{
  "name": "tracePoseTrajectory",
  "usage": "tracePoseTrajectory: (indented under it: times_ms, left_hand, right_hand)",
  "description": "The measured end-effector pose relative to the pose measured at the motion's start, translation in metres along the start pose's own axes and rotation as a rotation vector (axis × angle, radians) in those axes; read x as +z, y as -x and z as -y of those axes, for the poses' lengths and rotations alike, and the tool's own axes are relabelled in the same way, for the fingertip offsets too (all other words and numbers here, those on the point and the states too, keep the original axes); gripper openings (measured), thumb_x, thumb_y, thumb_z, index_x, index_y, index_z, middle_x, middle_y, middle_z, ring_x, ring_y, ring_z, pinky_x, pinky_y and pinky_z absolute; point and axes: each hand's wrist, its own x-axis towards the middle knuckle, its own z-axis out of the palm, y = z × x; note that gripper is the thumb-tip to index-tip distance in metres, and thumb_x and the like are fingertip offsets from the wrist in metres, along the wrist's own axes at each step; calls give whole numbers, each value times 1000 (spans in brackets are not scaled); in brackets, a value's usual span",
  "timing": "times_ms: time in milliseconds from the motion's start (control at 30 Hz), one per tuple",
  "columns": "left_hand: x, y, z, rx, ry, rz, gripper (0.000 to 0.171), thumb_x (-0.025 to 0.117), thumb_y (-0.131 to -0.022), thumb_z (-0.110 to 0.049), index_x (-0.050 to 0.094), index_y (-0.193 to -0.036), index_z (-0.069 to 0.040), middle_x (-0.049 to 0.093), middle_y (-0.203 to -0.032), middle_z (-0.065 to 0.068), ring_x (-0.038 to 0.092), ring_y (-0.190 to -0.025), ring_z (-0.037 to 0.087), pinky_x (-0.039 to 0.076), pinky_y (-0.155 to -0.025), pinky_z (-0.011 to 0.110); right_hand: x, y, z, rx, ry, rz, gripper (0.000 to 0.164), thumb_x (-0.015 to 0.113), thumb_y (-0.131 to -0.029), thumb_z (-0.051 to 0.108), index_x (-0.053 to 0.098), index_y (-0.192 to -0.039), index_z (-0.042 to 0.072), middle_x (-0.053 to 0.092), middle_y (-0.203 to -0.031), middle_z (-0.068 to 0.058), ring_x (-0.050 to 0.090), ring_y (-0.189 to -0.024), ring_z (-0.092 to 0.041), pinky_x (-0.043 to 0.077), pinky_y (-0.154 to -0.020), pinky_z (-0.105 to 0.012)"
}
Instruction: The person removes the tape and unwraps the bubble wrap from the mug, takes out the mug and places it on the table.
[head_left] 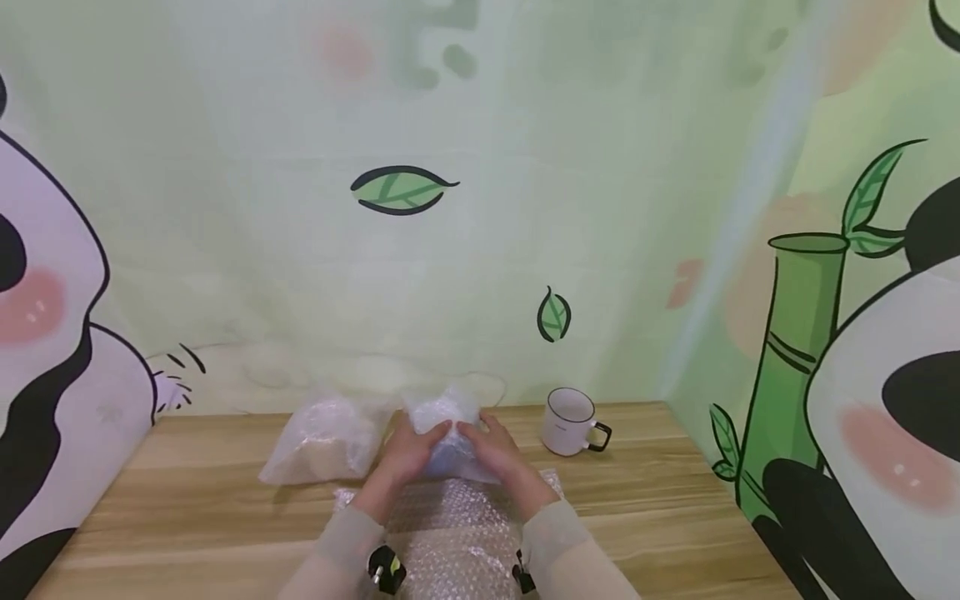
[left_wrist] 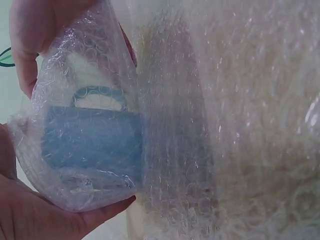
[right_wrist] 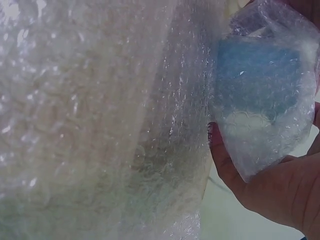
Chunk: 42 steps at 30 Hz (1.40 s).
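Note:
A blue mug (left_wrist: 95,137) shows through the clear bubble wrap bundled around it, its looped handle visible in the left wrist view. Both hands hold this wrapped bundle (head_left: 442,412) just over the far part of the table. My left hand (head_left: 403,452) grips its left side and my right hand (head_left: 495,450) its right side, the thumbs close together on the near face. In the right wrist view, fingers curve around the wrap's edge, while the blue body (right_wrist: 260,75) looks hazy through the plastic. Beneath the forearms a wide bubble wrap sheet (head_left: 457,542) lies on the table.
Left of the hands sits another bubble-wrapped bundle (head_left: 333,442) with something pale inside. A white mug (head_left: 570,423) with a dark rim and black handle stands uncovered on the right. The wooden table (head_left: 660,500) ends at a printed cloth backdrop (head_left: 480,250).

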Motion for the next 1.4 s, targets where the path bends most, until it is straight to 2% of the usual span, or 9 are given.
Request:
tracePoseTrajectory:
  times_ms: [133, 300, 433, 700, 933, 1200, 1400]
  left_hand:
    - [-2, 1, -2, 9, 7, -23, 92, 70, -97, -36, 22, -153, 20, 33, -156, 41, 33, -148, 53, 29, -124, 58]
    - [-9, 6, -12, -31, 45, -6, 96, 68, -98, -41, 18, -156, 16, 25, -162, 38, 27, -151, 52, 26, -125, 58]
    - [-16, 10, -21, -30, 27, -13, 97, 67, -98, -45, 17, -158, 13, 24, -164, 36, 28, -152, 51, 27, -125, 58]
    - [-25, 22, -37, 69, -16, -26, 85, 70, -96, -44, 36, -150, 12, 49, -149, 33, 52, -136, 47, 43, -114, 57]
    - [-32, 39, -46, 41, -53, 20, 93, 67, -96, -53, 32, -153, 11, 46, -152, 35, 49, -139, 50, 42, -115, 59]
    - [-37, 52, -49, 161, -24, 80, 61, 67, -99, -44, 53, -140, 0, 64, -134, 20, 65, -120, 33, 53, -104, 51]
    - [-41, 67, -48, 191, -35, 128, 65, 64, -101, -47, 47, -147, -4, 57, -143, 16, 59, -130, 33, 49, -109, 52]
  right_hand:
    - [-1, 3, 5, 14, -7, -2, 76, 60, -100, 43, 38, -157, -2, 37, -161, -30, 33, -150, -50, 28, -123, -62]
    - [-6, 5, 15, 27, -14, 11, 77, 61, -100, 46, 37, -159, 3, 33, -164, -27, 29, -152, -50, 26, -123, -65]
    - [-11, 10, 26, 33, -3, 31, 77, 61, -99, 50, 36, -160, 9, 33, -166, -25, 30, -152, -48, 27, -122, -67]
    - [-23, 29, 43, 23, 13, 58, 79, 59, -100, 54, 34, -162, 12, 33, -166, -23, 33, -152, -47, 30, -120, -66]
    - [-29, 44, 51, 25, 37, 66, 78, 59, -100, 55, 35, -161, 12, 35, -165, -22, 35, -151, -46, 32, -119, -67]
    - [-34, 58, 51, 17, 38, 105, 77, 59, -100, 56, 38, -160, 13, 39, -164, -21, 43, -146, -46, 39, -115, -66]
    - [-37, 71, 51, -35, 73, 112, 69, 59, -101, 53, 44, -157, 17, 46, -160, -20, 52, -140, -43, 44, -111, -64]
